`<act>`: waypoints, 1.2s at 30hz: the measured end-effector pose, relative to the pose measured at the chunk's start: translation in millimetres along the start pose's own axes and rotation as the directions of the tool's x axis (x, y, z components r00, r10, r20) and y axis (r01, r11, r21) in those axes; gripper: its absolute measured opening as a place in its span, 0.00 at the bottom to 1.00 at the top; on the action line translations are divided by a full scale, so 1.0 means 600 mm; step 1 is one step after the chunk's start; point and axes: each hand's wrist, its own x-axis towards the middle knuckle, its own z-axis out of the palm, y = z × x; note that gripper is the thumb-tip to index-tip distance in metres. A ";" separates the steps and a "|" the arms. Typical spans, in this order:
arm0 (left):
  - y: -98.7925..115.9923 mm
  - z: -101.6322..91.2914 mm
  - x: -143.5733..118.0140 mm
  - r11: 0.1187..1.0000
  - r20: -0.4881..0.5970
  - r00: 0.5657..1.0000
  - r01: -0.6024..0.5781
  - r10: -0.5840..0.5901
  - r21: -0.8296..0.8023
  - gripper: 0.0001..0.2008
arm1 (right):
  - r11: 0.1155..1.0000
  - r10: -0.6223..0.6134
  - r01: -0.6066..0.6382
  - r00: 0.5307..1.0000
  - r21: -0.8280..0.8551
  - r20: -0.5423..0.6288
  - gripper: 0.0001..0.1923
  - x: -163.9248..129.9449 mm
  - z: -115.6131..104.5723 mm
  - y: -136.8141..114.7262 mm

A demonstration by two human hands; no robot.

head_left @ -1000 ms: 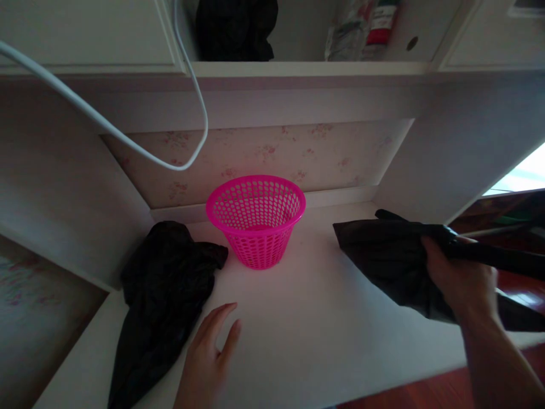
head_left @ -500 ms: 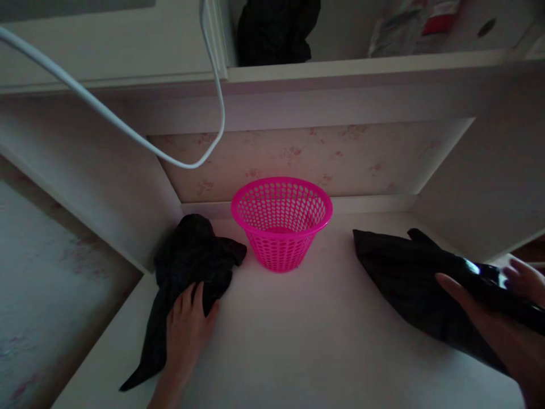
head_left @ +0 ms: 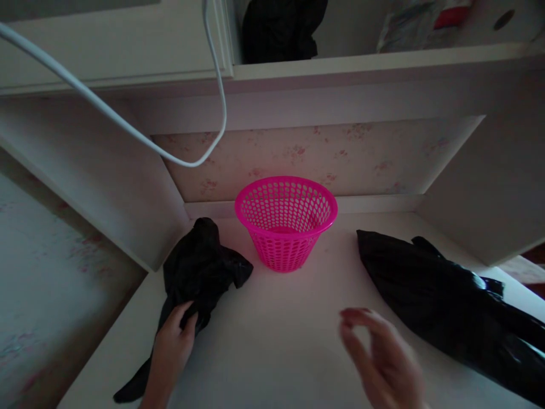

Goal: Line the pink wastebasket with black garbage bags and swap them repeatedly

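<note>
Left hand [head_left: 172, 346] gripping black bag [head_left: 200, 272] (crumpled), right hand [head_left: 383, 363] open — empty

The right hand [head_left: 383, 363] is motion-blurred and cut off at the bottom edge, so I can't make out its fingers properly. The black bag on the right [head_left: 443, 301] runs out past the right edge, and the dark bundle [head_left: 281, 28] plus packets [head_left: 417, 23] on the far shelf are chopped by the top.
</note>
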 end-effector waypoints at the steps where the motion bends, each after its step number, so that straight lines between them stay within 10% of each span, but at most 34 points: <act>1: -0.001 -0.007 -0.007 0.999 -0.001 1.000 0.009 -0.009 -0.031 0.27 | 0.998 0.055 -0.062 0.981 0.026 0.188 0.13 0.002 0.042 0.000; 6: 0.016 -0.024 -0.057 0.970 0.032 0.998 -0.042 0.051 -0.239 0.24 | 0.905 0.297 -0.412 0.790 0.106 0.537 0.34 0.016 0.204 0.015; 11: 0.052 -0.011 -0.104 0.869 0.061 0.959 -0.222 0.276 -0.442 0.13 | 0.956 0.129 -0.230 0.887 0.183 0.443 0.24 0.029 0.252 0.032; 15: 0.066 0.008 -0.112 0.833 0.044 0.930 -0.307 0.366 -0.460 0.10 | 0.971 0.041 -0.126 0.925 0.204 0.377 0.15 0.053 0.210 0.036; 20: 0.051 0.025 -0.101 0.828 0.034 0.929 -0.311 0.368 -0.466 0.13 | 0.993 -0.065 0.025 0.933 0.116 0.353 0.12 0.108 0.066 0.030; 25: 0.068 0.034 -0.108 0.853 0.239 0.917 -0.169 0.320 -0.493 0.14 | 0.993 0.084 -0.077 0.993 0.089 -0.081 0.18 0.137 -0.038 0.036; 28: 0.105 0.022 -0.125 0.856 0.445 0.836 -0.054 0.320 -0.514 0.23 | 0.913 0.362 -0.287 0.897 0.289 -0.253 0.25 0.103 -0.034 0.054; 31: 0.137 -0.009 -0.132 0.831 0.599 0.727 0.071 0.336 -0.552 0.34 | 0.754 0.557 -0.412 0.814 0.512 -0.165 0.29 0.049 -0.002 0.075; 36: 0.124 -0.043 -0.081 0.795 0.349 0.933 0.274 -0.085 -0.540 0.29 | 0.443 0.738 -0.740 0.622 0.507 0.262 0.34 0.011 0.044 0.084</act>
